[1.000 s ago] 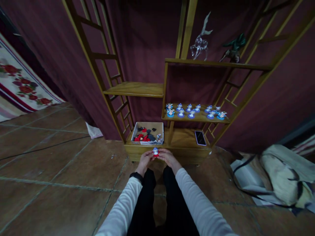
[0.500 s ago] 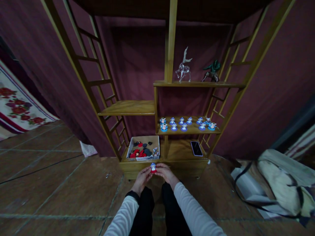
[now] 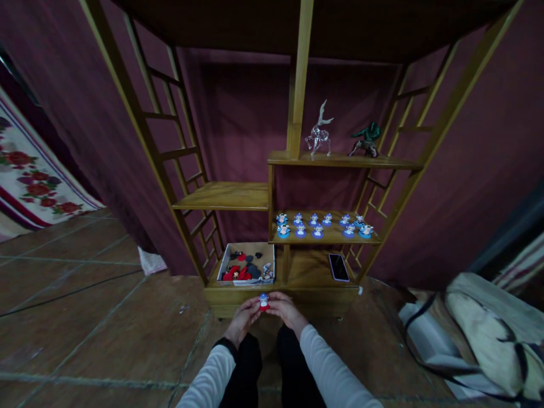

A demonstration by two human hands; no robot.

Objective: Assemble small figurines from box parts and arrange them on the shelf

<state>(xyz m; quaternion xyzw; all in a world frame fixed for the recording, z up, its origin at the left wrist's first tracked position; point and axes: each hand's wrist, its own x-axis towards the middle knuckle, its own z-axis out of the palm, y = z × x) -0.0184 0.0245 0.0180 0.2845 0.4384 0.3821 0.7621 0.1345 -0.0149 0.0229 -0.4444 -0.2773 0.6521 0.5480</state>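
Between my two hands sits a small figurine on a red base (image 3: pixel 264 302), held in front of the low wooden shelf unit (image 3: pixel 280 294). My left hand (image 3: pixel 243 318) pinches it from the left and my right hand (image 3: pixel 285 309) from the right, fingers closed on it. Just beyond, an open cardboard box (image 3: pixel 247 266) with red and dark pieces and more figurines rests on the bottom shelf. Several similar figurines on blue bases (image 3: pixel 321 225) stand in two rows on the middle right shelf.
A phone (image 3: pixel 339 267) lies face up on the bottom shelf, right of the box. A glass deer (image 3: pixel 318 131) and a dark green figure (image 3: pixel 366 139) stand on the upper shelf. A bag (image 3: pixel 488 328) lies on the tiled floor to the right, a floral cloth (image 3: pixel 29 181) to the left.
My head has tilted up, so the shelf unit and my hands sit lower in view and its top board shows. Both hands still hold the red-based figurine together.
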